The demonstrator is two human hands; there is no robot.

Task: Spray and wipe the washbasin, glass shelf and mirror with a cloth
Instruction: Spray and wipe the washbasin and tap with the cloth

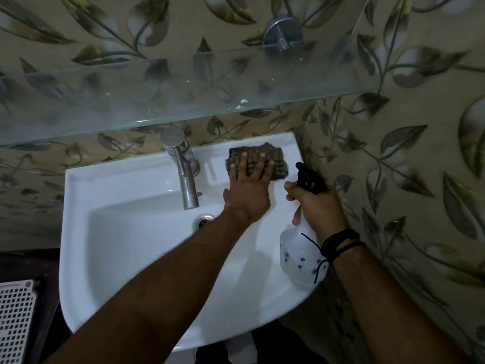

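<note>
My left hand presses flat on a checked brown cloth at the back right ledge of the white washbasin, just right of the steel tap. Its fingers are spread over the cloth. My right hand grips the neck of a white spray bottle with blue flowers and a black trigger head, held over the basin's right rim. The glass shelf runs across the wall above the basin, with small white specks near its front edge. The mirror is out of view.
Leaf-patterned tiles cover the back wall and the right wall, which stands close to the basin's right side. A metal shelf bracket sits on the wall. The drain lies below the tap. A white perforated basket is at lower left.
</note>
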